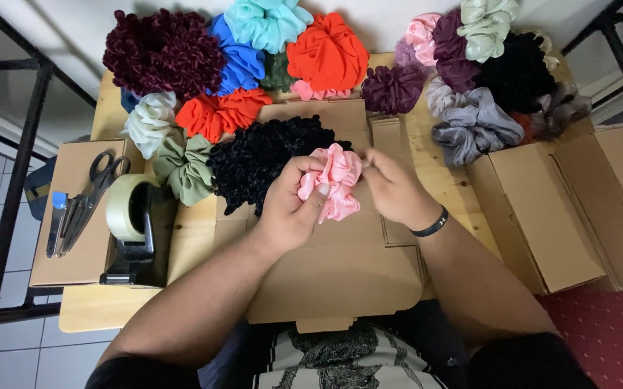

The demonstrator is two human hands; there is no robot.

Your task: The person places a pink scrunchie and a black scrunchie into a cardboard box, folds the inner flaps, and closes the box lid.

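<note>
Seen from the head camera, at the centre of the frame, the left hand [290,205] is curled around a pink scrunchie [334,180], thumb pressed on its lower fold, while the right hand [392,189] pinches the scrunchie's right edge between closed fingertips. Both work just above a flat cardboard box [336,277] lying on the wooden bench [189,238]. A black scrunchie [261,155] lies just left of the hands, touching the pink one's side. Along the top of the frame sit heaps of coloured scrunchies: maroon [161,52], orange [328,54] and grey [473,126]. At the left, a tape dispenser [132,230] stands beside scissors [94,194]; an open carton [578,209] fills the right.
</note>
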